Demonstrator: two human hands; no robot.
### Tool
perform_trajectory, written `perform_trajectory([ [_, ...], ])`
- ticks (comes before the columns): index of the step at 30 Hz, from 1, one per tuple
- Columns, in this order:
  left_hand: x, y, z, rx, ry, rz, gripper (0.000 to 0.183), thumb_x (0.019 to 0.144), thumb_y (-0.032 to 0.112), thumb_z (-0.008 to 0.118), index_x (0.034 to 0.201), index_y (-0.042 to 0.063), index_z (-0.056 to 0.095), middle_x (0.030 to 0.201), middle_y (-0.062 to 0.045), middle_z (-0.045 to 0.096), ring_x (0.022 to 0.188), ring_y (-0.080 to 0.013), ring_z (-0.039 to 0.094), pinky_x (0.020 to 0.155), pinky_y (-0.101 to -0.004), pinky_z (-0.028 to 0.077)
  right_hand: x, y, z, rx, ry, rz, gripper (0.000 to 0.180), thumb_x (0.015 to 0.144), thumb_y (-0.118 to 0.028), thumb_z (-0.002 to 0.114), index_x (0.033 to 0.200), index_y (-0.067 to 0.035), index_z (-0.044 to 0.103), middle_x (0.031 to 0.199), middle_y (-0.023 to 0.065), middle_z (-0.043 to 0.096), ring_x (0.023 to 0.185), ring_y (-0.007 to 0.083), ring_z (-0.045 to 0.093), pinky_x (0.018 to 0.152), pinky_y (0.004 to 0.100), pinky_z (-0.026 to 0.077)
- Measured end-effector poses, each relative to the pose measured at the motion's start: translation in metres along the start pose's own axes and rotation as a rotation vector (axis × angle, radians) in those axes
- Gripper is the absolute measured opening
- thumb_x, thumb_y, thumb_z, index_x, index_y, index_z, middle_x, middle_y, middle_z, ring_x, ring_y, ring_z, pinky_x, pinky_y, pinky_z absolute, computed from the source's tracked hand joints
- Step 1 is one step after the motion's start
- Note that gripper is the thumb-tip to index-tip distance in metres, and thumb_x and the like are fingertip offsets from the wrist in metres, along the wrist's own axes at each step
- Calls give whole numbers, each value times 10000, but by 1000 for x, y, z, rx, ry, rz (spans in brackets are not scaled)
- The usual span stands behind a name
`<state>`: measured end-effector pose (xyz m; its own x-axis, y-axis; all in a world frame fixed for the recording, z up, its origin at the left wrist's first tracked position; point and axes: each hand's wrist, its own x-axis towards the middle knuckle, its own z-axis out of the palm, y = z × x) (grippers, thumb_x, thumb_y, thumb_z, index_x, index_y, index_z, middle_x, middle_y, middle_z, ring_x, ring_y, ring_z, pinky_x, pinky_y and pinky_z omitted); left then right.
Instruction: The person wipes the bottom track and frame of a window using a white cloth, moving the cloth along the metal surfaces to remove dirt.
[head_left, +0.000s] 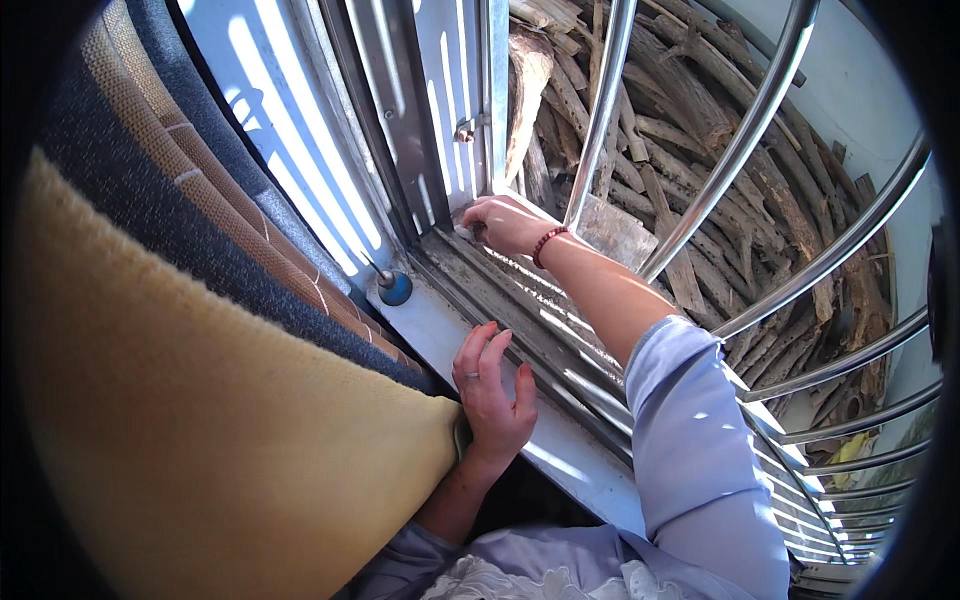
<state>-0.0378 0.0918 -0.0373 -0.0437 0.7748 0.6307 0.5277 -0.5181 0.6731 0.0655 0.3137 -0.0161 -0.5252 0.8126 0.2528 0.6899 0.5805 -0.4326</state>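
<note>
My right hand (514, 225), with a dark red beaded bracelet at the wrist, reaches into the far corner of the window track (517, 296). Its fingers are closed on a small pale wad (465, 232), mostly hidden, perhaps tissue or cloth. Dirt and grit lie along the grooves of the metal track. My left hand (495, 397), with a ring on one finger, rests at the white inner sill (566, 442). Its fingers are spread and hold nothing. A screwdriver with a blue and black handle (395, 288) lies on the sill near the frame.
Layered curtains (225, 420) in yellow, dark grey and brown hang at the left. Shiny metal bars (720, 165) stand outside the window. Beyond them are piled sticks and logs (697, 127) and a flat board (615, 232). A dark sliding-window frame (390, 112) rises at the far side.
</note>
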Motion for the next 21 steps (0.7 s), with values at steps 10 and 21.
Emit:
perform_trajectory([
  [10, -1, 1, -2, 24, -9, -6, 458, 725, 43, 613, 1164, 12, 488, 1217, -174, 470, 1158, -352, 424, 980, -441, 320, -105, -23, -85, -209, -492, 47, 114, 703, -17, 571, 792, -37, 640, 767, 144, 623, 810, 303, 614, 732, 391, 474],
  [21, 0, 3, 0, 28, -7, 10, 441, 743, -16, 564, 1173, -16, 466, 1222, -199, 462, 1142, -343, 421, 995, -416, 313, -1, 26, -5, -453, 15, -89, 109, 784, -50, 500, 781, -49, 608, 874, 113, 626, 879, 279, 605, 780, 364, 489],
])
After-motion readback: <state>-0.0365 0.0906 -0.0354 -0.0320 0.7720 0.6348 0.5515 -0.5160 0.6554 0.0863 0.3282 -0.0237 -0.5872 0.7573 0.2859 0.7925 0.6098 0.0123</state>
